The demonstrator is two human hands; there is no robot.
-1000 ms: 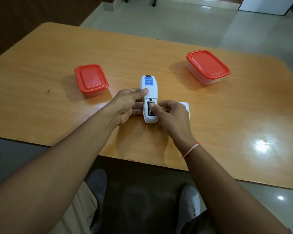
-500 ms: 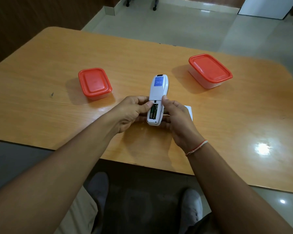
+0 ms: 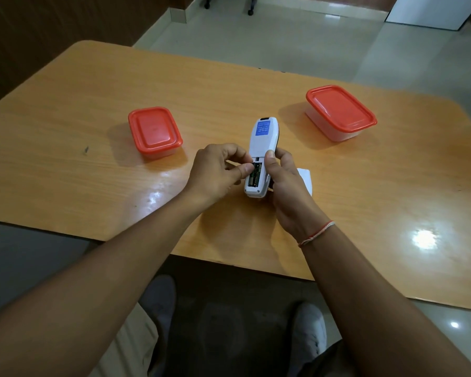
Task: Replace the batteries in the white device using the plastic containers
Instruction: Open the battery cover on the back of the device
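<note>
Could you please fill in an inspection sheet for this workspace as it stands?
Surface: glossy orange wooden table, glare spots.
Job's things: white handheld device, battery bay open; two red-lidded clear plastic containers, both shut.
Clutter: white flat piece beside the right hand, partly hidden.
Grips: left hand fingers at the bay; right hand holds the device.
Cables: nothing seen.
Surroundings: pale tiled floor.

both hands (image 3: 218, 172) (image 3: 286, 180) curled, close together
</note>
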